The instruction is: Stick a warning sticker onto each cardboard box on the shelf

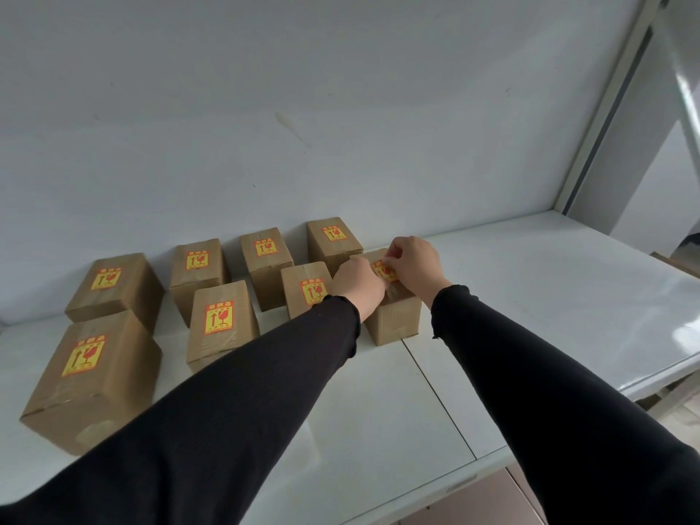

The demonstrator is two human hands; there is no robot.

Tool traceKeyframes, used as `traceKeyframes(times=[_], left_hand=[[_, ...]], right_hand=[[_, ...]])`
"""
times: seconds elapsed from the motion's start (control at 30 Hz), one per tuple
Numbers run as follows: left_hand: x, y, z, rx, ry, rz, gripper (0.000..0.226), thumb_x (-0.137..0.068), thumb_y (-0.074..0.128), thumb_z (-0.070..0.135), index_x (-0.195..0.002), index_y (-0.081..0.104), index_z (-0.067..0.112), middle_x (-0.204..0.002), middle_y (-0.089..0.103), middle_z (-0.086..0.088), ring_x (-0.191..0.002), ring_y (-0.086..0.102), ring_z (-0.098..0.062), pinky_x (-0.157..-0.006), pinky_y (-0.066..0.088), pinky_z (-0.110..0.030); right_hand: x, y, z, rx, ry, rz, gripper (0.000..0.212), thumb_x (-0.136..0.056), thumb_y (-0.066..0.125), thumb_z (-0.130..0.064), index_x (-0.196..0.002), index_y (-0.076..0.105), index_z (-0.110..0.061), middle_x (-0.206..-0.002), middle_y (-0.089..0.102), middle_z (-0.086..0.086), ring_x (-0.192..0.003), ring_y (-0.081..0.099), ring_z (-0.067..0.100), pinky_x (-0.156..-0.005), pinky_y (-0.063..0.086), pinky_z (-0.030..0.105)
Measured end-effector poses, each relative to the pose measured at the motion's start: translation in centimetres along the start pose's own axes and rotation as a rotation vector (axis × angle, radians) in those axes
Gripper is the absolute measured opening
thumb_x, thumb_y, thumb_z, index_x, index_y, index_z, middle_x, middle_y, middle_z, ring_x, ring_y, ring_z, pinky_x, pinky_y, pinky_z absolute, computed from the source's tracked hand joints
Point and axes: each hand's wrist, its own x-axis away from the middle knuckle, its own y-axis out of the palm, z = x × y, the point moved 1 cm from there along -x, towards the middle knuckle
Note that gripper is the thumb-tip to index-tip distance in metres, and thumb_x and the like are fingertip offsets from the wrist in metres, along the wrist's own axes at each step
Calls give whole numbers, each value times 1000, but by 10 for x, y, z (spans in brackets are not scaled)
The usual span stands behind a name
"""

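Seven boxes already wear stickers. Both hands, the left hand and right hand, press the sticker onto the last box; next, rub it flat.

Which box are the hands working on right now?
The rightmost cardboard box on the white shelf, just right of the front-row stickered box. Both hands press a warning sticker onto its top.

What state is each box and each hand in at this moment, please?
Seven boxes on the left, e.g.: upright, stickered on top.
Rightmost box: upright, sticker being applied.
Left hand: resting on that box's top.
Right hand: fingers pinching the sticker.
Shelf: bare on the right.
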Motion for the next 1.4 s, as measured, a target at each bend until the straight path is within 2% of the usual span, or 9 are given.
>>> traceKeyframes(times=[0.17,0.3,0.47,0.77,0.93,1.0,1.13,1.3,1.4], left_hand=[[2,-1,-1,-37,31,-7,26,-88,65,26,-104,69,6,-96,74,-10,-86,70,-28,-47,35,-27],[5,-2,0,-73,62,16,21,-90,64,24,-102,69,7,-97,72,-8,-80,63,-24,-46,30,-25],[6,-2,-1,-115,87,41,22,-94,63,23,-108,68,7,-106,70,-9,-96,65,-26,-61,40,-28],[16,-3,-1,-155,147,121,20,-97,61,21,-110,66,7,-106,70,-9,-94,66,-24,-62,39,-27],[30,-9,-1,-201,295,143,13,-97,57,10,-109,61,11,-103,68,-6,-92,66,-25,-65,46,-30],[35,-12,-3,-231,358,122,21,-96,50,3,-105,66,13,-101,69,-6,-92,66,-27,-73,54,-37],[41,-19,-5,-347,412,55,38,-94,46,-5,-116,72,13,-116,68,-9,-105,65,-30,-90,55,-41],[49,-34,-2,-431,433,19,35,-93,45,-6,-111,71,10,-110,69,-11,-101,66,-31,-87,55,-42],[59,-58,-7,-347,417,66,31,-96,48,1,-117,68,12,-114,68,-7,-104,64,-28,-87,55,-39]], right_hand=[[-5,-1,-2,-5,76,-21,19,-85,68,-18,-99,58,-11,-92,59,0,-85,54,22,-67,38,30],[-9,1,-3,-1,140,-7,10,-86,60,-15,-96,59,-13,-91,59,0,-86,55,22,-68,39,30],[-9,2,-3,-32,170,-13,5,-88,60,-17,-92,62,-16,-92,61,-1,-87,58,21,-68,40,28],[-1,-24,7,-61,144,-350,33,-85,71,-13,-116,61,-17,-112,61,5,-95,59,22,-84,53,36],[9,-23,1,56,95,-283,34,-87,67,-15,-121,61,-15,-117,62,6,-102,59,23,-84,51,34],[11,-22,-2,92,93,-264,34,-87,66,-15,-121,61,-15,-119,62,6,-107,59,23,-84,50,33],[15,-25,-8,116,130,-240,32,-87,65,-16,-119,63,-16,-119,63,5,-107,59,23,-79,47,30],[24,-28,-15,154,130,-195,27,-88,59,-14,-114,65,-15,-117,64,5,-107,60,23,-76,41,27],[29,-35,-20,137,116,-157,25,-90,60,-18,-114,66,-16,-117,65,4,-106,60,22,-77,42,27]])
